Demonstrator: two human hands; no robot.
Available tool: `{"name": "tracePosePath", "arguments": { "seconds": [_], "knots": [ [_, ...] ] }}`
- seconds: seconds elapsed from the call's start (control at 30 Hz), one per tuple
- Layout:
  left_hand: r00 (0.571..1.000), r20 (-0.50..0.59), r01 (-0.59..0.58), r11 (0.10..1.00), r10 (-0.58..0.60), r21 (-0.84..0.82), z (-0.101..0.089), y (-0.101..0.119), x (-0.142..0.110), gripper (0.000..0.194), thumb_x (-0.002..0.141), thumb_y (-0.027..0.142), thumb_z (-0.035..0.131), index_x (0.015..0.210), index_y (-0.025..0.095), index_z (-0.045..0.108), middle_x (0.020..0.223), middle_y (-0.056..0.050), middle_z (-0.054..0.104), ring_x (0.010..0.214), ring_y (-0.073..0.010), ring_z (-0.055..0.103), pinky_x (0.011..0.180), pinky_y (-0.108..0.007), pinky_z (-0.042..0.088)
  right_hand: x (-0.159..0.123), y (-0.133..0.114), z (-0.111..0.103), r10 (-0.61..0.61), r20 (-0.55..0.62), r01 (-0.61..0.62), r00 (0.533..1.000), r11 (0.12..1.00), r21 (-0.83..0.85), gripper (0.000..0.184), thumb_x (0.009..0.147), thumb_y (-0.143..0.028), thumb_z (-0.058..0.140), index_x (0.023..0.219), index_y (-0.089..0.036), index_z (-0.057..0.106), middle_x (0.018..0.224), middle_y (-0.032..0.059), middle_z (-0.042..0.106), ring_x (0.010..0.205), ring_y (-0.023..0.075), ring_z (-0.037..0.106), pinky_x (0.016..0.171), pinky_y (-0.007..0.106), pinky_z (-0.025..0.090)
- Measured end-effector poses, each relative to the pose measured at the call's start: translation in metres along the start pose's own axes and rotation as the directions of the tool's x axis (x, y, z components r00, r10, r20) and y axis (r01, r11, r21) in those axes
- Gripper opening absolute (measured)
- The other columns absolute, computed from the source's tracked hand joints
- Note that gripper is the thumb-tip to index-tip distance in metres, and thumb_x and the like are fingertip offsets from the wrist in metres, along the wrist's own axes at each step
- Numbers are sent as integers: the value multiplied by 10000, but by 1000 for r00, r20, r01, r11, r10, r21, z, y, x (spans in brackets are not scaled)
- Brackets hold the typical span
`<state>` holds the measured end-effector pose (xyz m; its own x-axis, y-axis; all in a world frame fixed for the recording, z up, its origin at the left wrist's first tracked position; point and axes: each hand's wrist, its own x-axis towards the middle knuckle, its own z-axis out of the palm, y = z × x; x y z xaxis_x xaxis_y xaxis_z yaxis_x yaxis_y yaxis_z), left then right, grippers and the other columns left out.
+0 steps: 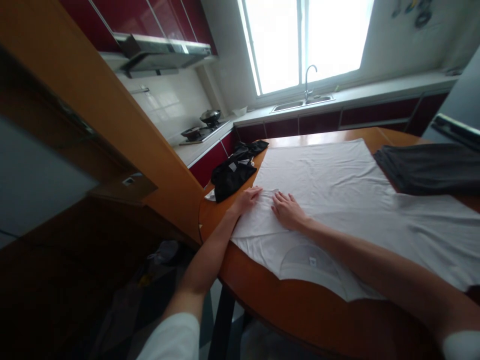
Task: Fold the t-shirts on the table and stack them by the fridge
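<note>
We have the white cotton T-shirt (337, 190) spread flat on the round wooden bench (300, 315), neck toward us, with no fold made yet, so we judge the smoothing only begun. Our left hand (247, 198) and right hand (287, 210) lie open, palms down, on its sleeve at 9 o'clock. A crumpled black garment (234, 172) sits just beyond the bench edge at 10 o'clock; a folded dark grey cloth (427, 167) at 2 o'clock narrows the room.

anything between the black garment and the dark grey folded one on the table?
Head view: the white T-shirt lies spread flat between the black garment and the dark grey folded garment. Both hands, left hand and right hand, press on it.
</note>
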<state>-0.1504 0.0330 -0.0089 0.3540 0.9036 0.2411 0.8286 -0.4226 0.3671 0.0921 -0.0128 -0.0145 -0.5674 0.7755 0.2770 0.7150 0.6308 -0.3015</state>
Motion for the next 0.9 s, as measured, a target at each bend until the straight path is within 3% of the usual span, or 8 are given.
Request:
{"name": "tracePosePath", "arguments": {
  "seconds": [0.07,0.17,0.33,0.43,0.53,0.63,0.73,0.9],
  "knots": [
    [987,146,60,994,-73,89,3,5,-1,527,1023,375,424,1509,179,484,1596,-114,407,1515,-278,303,1237,-506,226,0,0,1,14,24,-14,1000,1000,-1,507,1048,-328,350,1460,-66,486,1576,205,417,1484,291,339,1196,522,240],
    [950,264,116,974,-166,194,2,7,-2,629,1046,460,359,1611,197,274,1682,-98,171,1566,-302,84,1227,-614,95,1,0,1,37,-2,-36,999,999,5,520,1054,-344,332,1475,-73,472,1590,192,401,1491,281,329,1200,505,236],
    [941,284,115,964,-184,241,-2,2,-3,662,1049,536,311,1625,222,223,1685,-112,141,1563,-310,70,1218,-610,125,4,1,0,91,-55,-91,994,996,16,521,1054,-339,327,1503,-105,447,1591,164,410,1496,256,325,1211,467,217],
    [958,209,154,968,-195,197,-3,-5,-2,639,1056,508,299,1619,211,245,1677,-130,179,1558,-307,123,1215,-603,156,4,2,0,114,-63,-114,991,993,12,520,1054,-331,319,1507,-109,441,1587,167,417,1497,257,322,1209,472,212],
    [974,-9,227,966,-228,127,-7,-11,0,606,1065,427,264,1606,156,281,1661,-149,248,1551,-274,189,1232,-542,185,5,2,0,127,-55,-127,990,992,12,514,1052,-320,315,1504,-109,444,1591,163,412,1499,257,315,1210,477,208],
    [985,-96,152,985,-143,88,-8,-12,1,603,1061,444,255,1577,151,360,1622,-127,362,1529,-229,273,1245,-430,218,5,2,1,115,-43,-114,992,993,11,514,1050,-311,315,1501,-101,443,1589,161,416,1497,257,318,1210,473,207],
    [987,47,147,980,-155,137,-5,-9,0,631,1056,502,251,1576,163,365,1626,-126,353,1532,-261,261,1245,-487,192,5,2,2,106,-26,-106,994,994,4,520,1050,-315,315,1503,-91,438,1594,168,405,1495,265,318,1204,472,218],
    [921,221,263,931,-321,254,-2,-4,-4,719,1036,598,246,1632,203,186,1691,-107,122,1565,-327,68,1205,-656,97,4,3,3,112,-3,-112,994,994,-11,538,1049,-329,316,1495,-53,439,1574,192,428,1479,294,343,1191,480,244]
  ]
}}
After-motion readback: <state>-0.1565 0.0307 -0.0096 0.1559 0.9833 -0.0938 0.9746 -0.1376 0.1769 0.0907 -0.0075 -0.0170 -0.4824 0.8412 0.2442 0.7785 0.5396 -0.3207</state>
